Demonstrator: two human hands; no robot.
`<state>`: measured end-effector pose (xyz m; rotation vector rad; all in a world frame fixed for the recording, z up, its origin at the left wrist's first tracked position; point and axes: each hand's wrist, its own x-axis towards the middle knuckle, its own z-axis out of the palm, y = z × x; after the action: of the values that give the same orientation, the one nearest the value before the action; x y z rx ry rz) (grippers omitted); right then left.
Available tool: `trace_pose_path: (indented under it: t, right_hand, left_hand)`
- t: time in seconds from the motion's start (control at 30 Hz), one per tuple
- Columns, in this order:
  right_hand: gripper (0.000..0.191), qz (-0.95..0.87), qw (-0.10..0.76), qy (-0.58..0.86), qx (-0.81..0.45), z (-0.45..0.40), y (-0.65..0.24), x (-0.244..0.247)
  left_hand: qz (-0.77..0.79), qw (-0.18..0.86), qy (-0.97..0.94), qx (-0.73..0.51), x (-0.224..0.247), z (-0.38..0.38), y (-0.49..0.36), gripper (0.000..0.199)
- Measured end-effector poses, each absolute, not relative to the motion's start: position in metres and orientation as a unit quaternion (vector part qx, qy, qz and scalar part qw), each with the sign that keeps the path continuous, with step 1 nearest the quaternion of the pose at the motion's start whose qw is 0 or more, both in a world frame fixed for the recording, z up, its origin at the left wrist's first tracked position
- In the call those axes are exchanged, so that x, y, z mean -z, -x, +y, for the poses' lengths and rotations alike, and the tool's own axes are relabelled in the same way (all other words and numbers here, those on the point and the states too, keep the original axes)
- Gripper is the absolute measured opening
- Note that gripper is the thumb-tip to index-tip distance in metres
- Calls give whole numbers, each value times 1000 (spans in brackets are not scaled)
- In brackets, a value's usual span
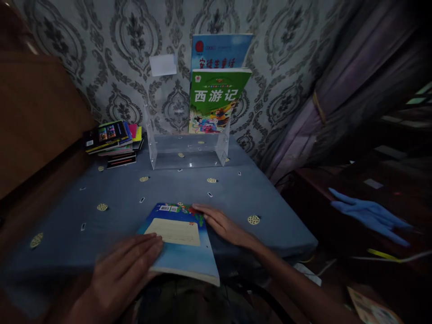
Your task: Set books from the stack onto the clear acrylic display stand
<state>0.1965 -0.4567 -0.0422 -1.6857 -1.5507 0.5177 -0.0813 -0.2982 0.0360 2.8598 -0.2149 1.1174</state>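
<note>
A blue book (182, 257) lies back cover up at the table's near edge, its closest part jutting past that edge. It has a cream panel, and barcodes show at its far end. My left hand (126, 265) is closed over the book's left side, fingers on the cover and thumb hidden. At the far right corner, my right hand (222, 225) has its fingers together against the book's edge; its thumb is out of sight. Beyond both hands is a clear acrylic stand (187, 157). A green book (214, 101) stands upright in it, before a taller blue book (222, 47).
On the left, a stack of books (113, 139) sits on the patterned grey-blue tablecloth (175, 186). A brown wooden panel (37, 117) flanks the table. At right are a purple curtain (300, 108) and a blue glove (371, 213) on a dark surface. White paper (163, 65) is by the wall.
</note>
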Motion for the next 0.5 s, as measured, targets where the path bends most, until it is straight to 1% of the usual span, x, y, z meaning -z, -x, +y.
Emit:
trace_pose_path:
  t: [0.1,0.3,0.37,0.43,0.5]
  right_hand:
    - [47,-611,406,643,-220,-460,-199,50]
    - [41,-540,477,660,-215,-446,-197,65]
    - [39,-521,489,660,-232,-442,-195,63]
    - [38,-507,501,653,-257,-440,-192,59]
    - [39,-493,518,640,-281,-439,-190,55]
  left_hand:
    - [-50,36,-925,-375,-52,-286,67,45]
    - [-39,17,-915,-402,-83,-262,31,35]
    - [-4,40,-912,-407,-88,-254,20,39]
    - [34,84,-901,-424,-90,-245,9,44]
    - [72,136,-881,-447,-88,-238,-2,45]
